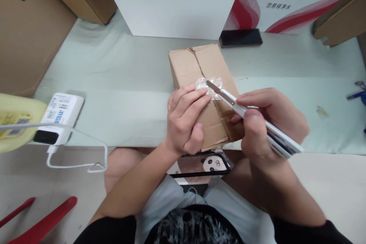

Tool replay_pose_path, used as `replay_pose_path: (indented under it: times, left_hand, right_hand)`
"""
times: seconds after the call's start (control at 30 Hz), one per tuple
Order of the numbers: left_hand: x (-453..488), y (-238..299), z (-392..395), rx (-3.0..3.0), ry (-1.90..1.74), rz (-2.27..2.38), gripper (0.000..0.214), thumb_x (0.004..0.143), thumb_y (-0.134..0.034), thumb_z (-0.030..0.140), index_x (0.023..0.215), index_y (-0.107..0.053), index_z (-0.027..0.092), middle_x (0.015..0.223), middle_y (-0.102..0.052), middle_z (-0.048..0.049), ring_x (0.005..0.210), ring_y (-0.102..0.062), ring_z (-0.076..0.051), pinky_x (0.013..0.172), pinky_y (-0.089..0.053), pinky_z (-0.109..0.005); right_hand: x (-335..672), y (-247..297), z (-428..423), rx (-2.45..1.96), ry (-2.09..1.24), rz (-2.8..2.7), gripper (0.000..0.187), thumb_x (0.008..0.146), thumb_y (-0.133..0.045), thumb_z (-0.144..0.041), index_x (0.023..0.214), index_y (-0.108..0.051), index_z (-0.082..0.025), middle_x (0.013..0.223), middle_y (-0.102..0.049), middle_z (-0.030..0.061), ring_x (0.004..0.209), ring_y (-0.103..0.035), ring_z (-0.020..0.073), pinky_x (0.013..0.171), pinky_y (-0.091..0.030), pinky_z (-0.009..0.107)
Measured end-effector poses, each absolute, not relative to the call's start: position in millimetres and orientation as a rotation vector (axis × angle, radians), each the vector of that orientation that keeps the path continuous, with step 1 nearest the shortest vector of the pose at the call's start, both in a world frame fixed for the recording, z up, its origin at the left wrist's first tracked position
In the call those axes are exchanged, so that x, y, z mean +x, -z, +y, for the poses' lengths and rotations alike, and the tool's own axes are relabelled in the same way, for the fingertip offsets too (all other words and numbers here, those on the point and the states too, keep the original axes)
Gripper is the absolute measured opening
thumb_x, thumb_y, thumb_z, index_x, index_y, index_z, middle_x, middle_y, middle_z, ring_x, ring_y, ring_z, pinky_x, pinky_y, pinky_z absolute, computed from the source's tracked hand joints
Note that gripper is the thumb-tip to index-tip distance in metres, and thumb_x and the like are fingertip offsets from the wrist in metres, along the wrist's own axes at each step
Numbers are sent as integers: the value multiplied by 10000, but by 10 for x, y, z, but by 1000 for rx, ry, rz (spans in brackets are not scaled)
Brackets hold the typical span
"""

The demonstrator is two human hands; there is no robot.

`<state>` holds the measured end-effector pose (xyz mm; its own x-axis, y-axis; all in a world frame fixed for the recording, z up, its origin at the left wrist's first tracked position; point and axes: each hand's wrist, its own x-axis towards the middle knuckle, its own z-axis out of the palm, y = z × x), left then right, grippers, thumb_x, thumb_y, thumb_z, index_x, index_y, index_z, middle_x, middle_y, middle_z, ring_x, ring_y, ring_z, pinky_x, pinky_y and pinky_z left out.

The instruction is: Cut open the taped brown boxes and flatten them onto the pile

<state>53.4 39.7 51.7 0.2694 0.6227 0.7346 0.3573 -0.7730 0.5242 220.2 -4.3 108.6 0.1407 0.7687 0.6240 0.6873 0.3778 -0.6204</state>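
Note:
A brown cardboard box point(213, 59) lies in front of me, with a seam along its top and a crumpled piece of clear tape point(216, 82) across the middle. My left hand point(187, 118) grips the box from its left side, fingers pressed together on the top at the tape. In my right hand point(265, 118) is a white utility knife point(225, 97), held slantwise with its blade out. The blade tip rests at or just above the tape beside my left fingertips; I cannot tell if it touches.
A white box point(177, 4) and a dark phone point(241, 38) stand and lie behind the cardboard box. Left are a cabled white device point(61, 112) and a yellow bottle point(20, 110). Blue-handled scissors point(357, 94) lie far right. A panda-pattern phone point(200, 166) is below the table edge.

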Motion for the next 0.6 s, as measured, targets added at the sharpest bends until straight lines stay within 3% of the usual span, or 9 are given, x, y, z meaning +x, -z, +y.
replay_pose_path:
  times: [0.6]
  left_hand:
    - [545, -491, 411, 2278, -1544, 902, 516, 973, -345, 415, 1280, -686, 180, 1280, -717, -133, 1264, -604, -330, 1116, -455, -536]
  right_hand:
    - [2146, -1203, 32, -1390, -154, -1673, 125, 918, -556, -161, 873, -661, -214, 720, -653, -10, 622, -593, 112, 595, -499, 269]
